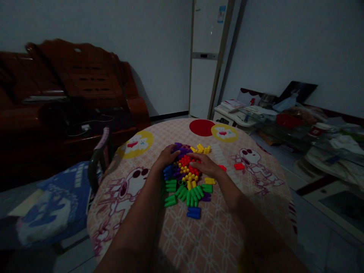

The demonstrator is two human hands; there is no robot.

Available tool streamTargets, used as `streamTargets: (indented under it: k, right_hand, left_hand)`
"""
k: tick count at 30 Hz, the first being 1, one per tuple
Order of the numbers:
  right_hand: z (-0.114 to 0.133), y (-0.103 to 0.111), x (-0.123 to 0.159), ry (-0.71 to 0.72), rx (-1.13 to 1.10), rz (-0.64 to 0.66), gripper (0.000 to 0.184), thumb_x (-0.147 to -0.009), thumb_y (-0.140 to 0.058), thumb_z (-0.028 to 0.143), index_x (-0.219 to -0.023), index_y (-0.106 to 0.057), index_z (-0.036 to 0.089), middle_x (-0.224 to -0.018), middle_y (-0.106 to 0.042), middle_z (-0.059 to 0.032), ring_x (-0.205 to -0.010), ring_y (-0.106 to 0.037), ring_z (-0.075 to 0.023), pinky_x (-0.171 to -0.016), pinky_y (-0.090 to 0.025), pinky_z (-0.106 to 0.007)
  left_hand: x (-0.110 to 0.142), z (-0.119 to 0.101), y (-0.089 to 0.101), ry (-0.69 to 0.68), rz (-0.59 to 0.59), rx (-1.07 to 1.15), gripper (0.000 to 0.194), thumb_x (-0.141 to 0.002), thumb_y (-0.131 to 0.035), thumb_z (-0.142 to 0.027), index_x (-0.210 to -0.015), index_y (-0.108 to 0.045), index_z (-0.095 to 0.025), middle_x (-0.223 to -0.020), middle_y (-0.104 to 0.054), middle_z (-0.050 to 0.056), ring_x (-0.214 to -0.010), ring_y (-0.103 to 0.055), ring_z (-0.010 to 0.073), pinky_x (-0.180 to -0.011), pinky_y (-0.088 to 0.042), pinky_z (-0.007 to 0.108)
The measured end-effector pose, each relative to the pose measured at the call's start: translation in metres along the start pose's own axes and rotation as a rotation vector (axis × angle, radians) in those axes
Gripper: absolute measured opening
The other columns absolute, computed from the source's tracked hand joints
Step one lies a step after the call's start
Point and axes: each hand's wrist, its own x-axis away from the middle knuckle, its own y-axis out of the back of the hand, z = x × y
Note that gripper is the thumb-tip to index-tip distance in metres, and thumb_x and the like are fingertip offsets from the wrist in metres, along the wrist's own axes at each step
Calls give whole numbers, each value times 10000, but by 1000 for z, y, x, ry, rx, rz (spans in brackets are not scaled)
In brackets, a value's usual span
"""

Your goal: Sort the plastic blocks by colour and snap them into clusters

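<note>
Plastic pegs of several colours lie in a heap on the round table. My left hand (165,157) rests at the heap's upper left edge, against the purple pegs (183,148), its thumb and fingers apart. Reaching in from the right, my right hand (207,163) lies over the red pegs (186,160) with fingers stretched out. Between the hands are yellow pegs (190,176). Green pegs (193,195) fan out nearer to me, and blue pegs (193,212) lie closest. A blue cluster (167,172) sits below my left hand. The fingertips are partly hidden among the pegs.
A patterned cloth (196,242) covers the table. More yellow pegs (202,148) and a red piece (239,166) lie on it. A chair (96,163) with a blue cloth stands at left, a wooden sofa (85,83) behind. At right is a cluttered glass-topped cabinet (295,131).
</note>
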Motion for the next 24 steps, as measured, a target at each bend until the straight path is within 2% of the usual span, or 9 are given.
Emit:
streamTargets:
  k: [4, 6, 8, 11, 14, 16, 19, 22, 24]
  right_hand:
    - [12, 4, 4, -115, -160, 74, 501, -871, -629, 361, -1354, -626, 230, -1004, -741, -56, -846, -707, -207, -721, -617, -352]
    - [15, 15, 5, -238, -200, 16, 511, -888, -593, 370, -1381, -600, 235, -856, -731, -39, -607, -660, -160, -499, -562, -273]
    - [16, 31, 7, -299, -174, -141, 474, -884, -578, 344, -1340, -625, 224, -845, -730, -44, -529, -621, -134, -422, -507, -235]
    - [10, 64, 14, -312, -8, -434, 408, -863, -579, 298, -1242, -678, 186, -1001, -742, -85, -647, -667, -149, -492, -539, -248]
    - [-4, 99, 29, -489, 418, -549, 384, -865, -572, 281, -1202, -705, 155, -1028, -748, -116, -845, -710, -209, -708, -576, -314]
    - [-12, 119, 42, -612, 736, -532, 338, -876, -570, 304, -1133, -733, 155, -1111, -737, -140, -1042, -690, -248, -875, -538, -338]
    - [-19, 136, 58, -803, 960, -403, 329, -900, -551, 374, -1030, -747, 145, -1109, -733, -167, -1106, -672, -272, -897, -504, -334]
    - [-18, 138, 62, -913, 892, -261, 339, -894, -567, 389, -934, -751, 107, -901, -745, -180, -922, -719, -263, -770, -513, -308]
    - [-17, 131, 59, -887, 762, -220, 335, -897, -570, 381, -874, -749, 99, -755, -725, -152, -731, -711, -229, -662, -502, -288]
  left_hand:
    - [-2, -7, -5, -132, 38, 151, 557, -917, -463, -395, -1392, -556, -122, -1449, -584, 135, -1339, -542, 269, -1145, -412, 419]
    - [2, -16, -6, -180, 72, 203, 589, -924, -456, -426, -1436, -517, -141, -1497, -539, 124, -1372, -509, 267, -1160, -396, 424]
    - [9, -28, -8, -260, 109, 224, 600, -924, -474, -437, -1461, -492, -172, -1515, -522, 109, -1394, -486, 262, -1174, -380, 424]
    - [23, -54, -15, -416, 167, 167, 590, -916, -530, -400, -1464, -484, -189, -1512, -521, 112, -1398, -477, 262, -1192, -357, 430]
    - [42, -85, -23, -545, 228, 28, 551, -893, -593, -322, -1422, -524, -185, -1495, -526, 134, -1400, -468, 272, -1192, -355, 432]
    - [57, -104, -28, -610, 275, -75, 551, -880, -629, -313, -1407, -534, -185, -1514, -490, 151, -1405, -457, 282, -1171, -379, 424]
    - [84, -125, -34, -685, 387, -252, 637, -819, -719, -362, -1410, -528, -220, -1557, -422, 157, -1411, -430, 335, -1136, -399, 491]
    - [108, -130, -39, -740, 475, -398, 762, -715, -805, -399, -1414, -522, -291, -1566, -414, 140, -1442, -351, 406, -1131, -328, 639]
    - [120, -124, -39, -739, 482, -462, 806, -676, -820, -344, -1422, -516, -325, -1574, -406, 143, -1451, -319, 437, -1128, -260, 711]
